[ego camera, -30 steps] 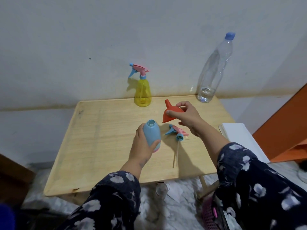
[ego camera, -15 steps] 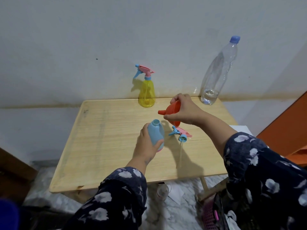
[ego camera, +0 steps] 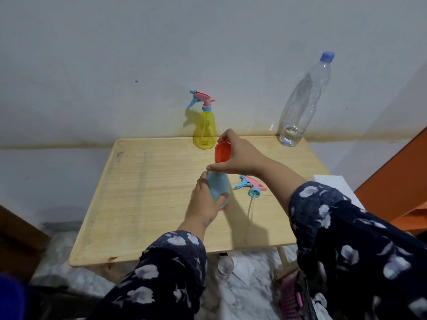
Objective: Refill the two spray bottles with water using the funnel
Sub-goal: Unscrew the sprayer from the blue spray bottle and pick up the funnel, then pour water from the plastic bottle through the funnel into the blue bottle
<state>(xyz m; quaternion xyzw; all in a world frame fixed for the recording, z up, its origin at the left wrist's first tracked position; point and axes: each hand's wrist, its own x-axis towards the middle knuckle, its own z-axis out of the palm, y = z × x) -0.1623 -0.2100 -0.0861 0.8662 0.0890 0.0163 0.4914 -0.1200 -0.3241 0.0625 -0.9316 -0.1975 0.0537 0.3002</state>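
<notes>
Your right hand grips the orange plastic funnel, mouth facing you, above the upright blue plastic spray bottle. Your left hand grips that bottle. The funnel's spout and the bottle's neck are hidden.

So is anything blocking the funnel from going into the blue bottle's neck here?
Nothing visible. The blue bottle has its spray head off, lying on the table. The right hand holds the funnel directly above; the neck itself is hidden.

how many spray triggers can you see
2. One trigger is screwed onto the yellow bottle at the table's back edge; the other trigger lies loose on the table beside the blue bottle.
</notes>
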